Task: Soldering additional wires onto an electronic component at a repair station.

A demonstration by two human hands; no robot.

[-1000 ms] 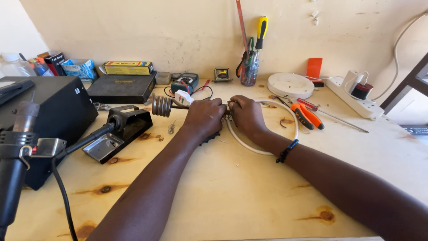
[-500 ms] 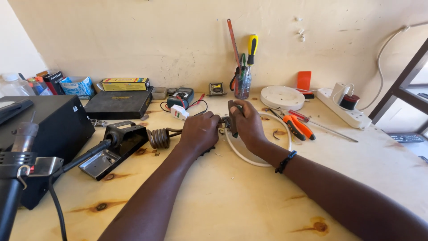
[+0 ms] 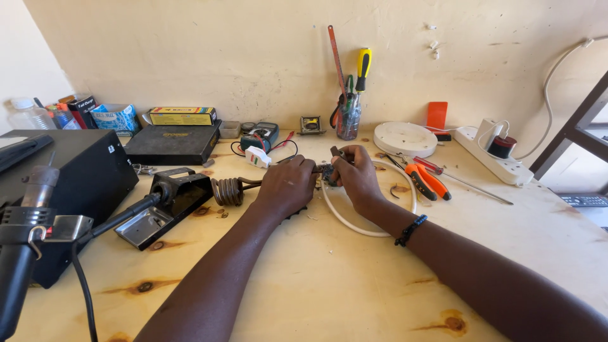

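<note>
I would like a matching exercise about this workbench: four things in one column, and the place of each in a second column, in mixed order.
Things:
1. white cable loop
2. orange-handled pliers
3. yellow-handled screwdriver
4. soldering iron stand

Places:
A. upright in the jar by the wall
B. left of the left hand
C. under the right hand
D. right of the right hand

Pairs: 1-C, 2-D, 3-A, 4-B

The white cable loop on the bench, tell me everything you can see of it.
The white cable is a smooth, round, plastic-looking cord lying flat on the pale wooden bench in one open loop. Its near arc curves under the right wrist; the far side runs past the orange-handled pliers. The upper-left end disappears beneath the right hand and left hand, so its connection is hidden. It looks slack and undamaged.
</note>
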